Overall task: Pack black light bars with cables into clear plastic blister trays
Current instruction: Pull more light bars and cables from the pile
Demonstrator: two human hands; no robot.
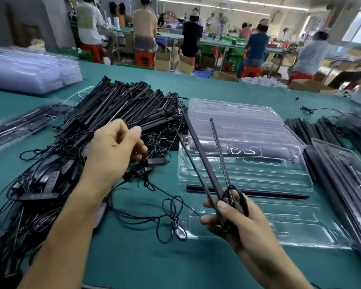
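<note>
- While the right hand [236, 217], lower centre, pinches two bars [204, 161] by their near ends, they fan stiffly over the tray [258, 142].
- Left hand [115, 147] closes on cables [146, 161] beside the pile [121, 113].
- Bars look light and rigid; limp cables may snag, so grip ends.

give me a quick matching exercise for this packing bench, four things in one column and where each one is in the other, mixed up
Things:
1. light bars in the right hand
2. single bar
3. pile of bars and cables
4. stack of empty trays

Places:
A. far left corner of the table
B. lying across the open tray
C. held up over the tray's near edge
D. heaped under the left hand

Pairs: 1-C, 2-B, 3-D, 4-A
</note>
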